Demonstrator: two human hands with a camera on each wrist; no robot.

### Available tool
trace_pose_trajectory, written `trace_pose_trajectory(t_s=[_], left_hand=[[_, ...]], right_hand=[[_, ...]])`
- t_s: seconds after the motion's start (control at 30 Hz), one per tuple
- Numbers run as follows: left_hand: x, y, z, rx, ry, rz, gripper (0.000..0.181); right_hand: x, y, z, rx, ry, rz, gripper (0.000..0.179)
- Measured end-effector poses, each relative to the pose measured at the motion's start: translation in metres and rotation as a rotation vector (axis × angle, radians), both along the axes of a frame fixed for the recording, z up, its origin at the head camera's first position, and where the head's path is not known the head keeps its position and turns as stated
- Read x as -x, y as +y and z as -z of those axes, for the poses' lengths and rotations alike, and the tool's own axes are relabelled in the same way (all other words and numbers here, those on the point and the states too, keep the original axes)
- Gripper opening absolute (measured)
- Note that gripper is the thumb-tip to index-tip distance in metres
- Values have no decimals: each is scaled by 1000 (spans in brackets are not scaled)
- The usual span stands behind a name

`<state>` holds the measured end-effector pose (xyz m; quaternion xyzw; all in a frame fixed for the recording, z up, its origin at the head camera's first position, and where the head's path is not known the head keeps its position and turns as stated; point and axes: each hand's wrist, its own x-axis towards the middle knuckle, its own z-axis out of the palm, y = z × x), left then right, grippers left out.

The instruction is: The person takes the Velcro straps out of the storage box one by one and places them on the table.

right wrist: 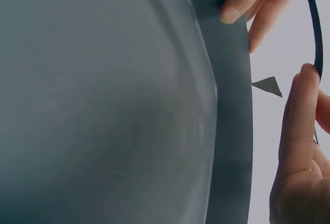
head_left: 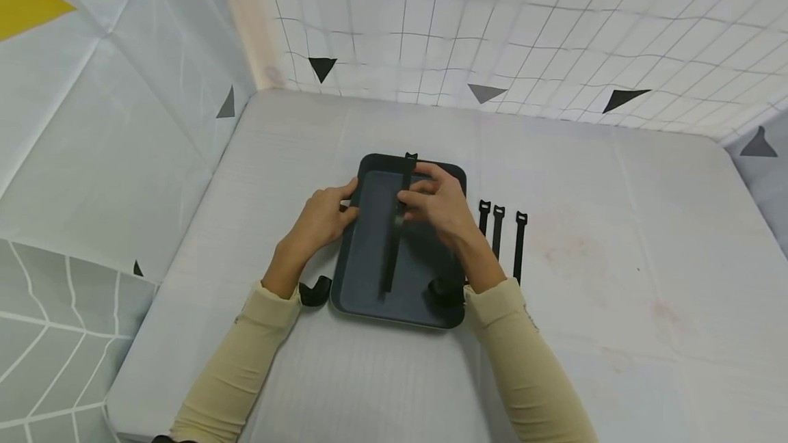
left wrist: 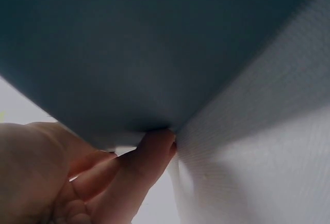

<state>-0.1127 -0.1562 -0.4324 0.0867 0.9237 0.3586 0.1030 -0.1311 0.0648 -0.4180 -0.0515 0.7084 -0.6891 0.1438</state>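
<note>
A dark grey-blue rectangular tray (head_left: 363,296) lies lengthwise before me on the white-covered table. My left hand (head_left: 321,216) grips its left side; in the right wrist view the thumb (right wrist: 234,10) lies over the rim. The left wrist view shows that hand's fingers (left wrist: 136,170) against the tray's outer side (left wrist: 118,53). Over the tray, my right hand (head_left: 442,209) pinches a black cable strap (head_left: 394,251) near its slotted head, which points toward the far rim. The strap's long tail hangs toward me, and it bends in the right wrist view.
Right of the tray lie three more black straps (head_left: 519,245), slotted heads away from me, partly hidden by the right forearm. Black wrist cameras (head_left: 316,291) sit at both cuffs. White grid-patterned sheeting (head_left: 418,26) rises behind the table, grey sheeting (head_left: 123,128) at the left.
</note>
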Motion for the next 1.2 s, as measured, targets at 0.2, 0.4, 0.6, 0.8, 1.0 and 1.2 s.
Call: trace_pose_trajectory(t_s=[0.2, 0.4, 0.6, 0.8, 1.0, 1.2], left_hand=[[0, 0, 0, 9, 8, 2, 61], [1, 0, 0, 19, 8, 4, 61], [0, 1, -1, 24, 1, 0, 61], [0, 2, -2, 26, -1, -1, 61], [1, 3, -2, 27, 5, -4, 61], [1, 2, -1, 29, 10, -4, 61]], right_hand=[[-1, 8, -4, 11, -17, 25, 60], [-3, 12, -6, 18, -32, 22, 62], [-5, 14, -7, 17, -22, 16, 61], [-9, 18, -7, 19, -56, 14, 59], [-12, 20, -8, 23, -71, 18, 60], [-12, 25, -7, 29, -77, 22, 58]])
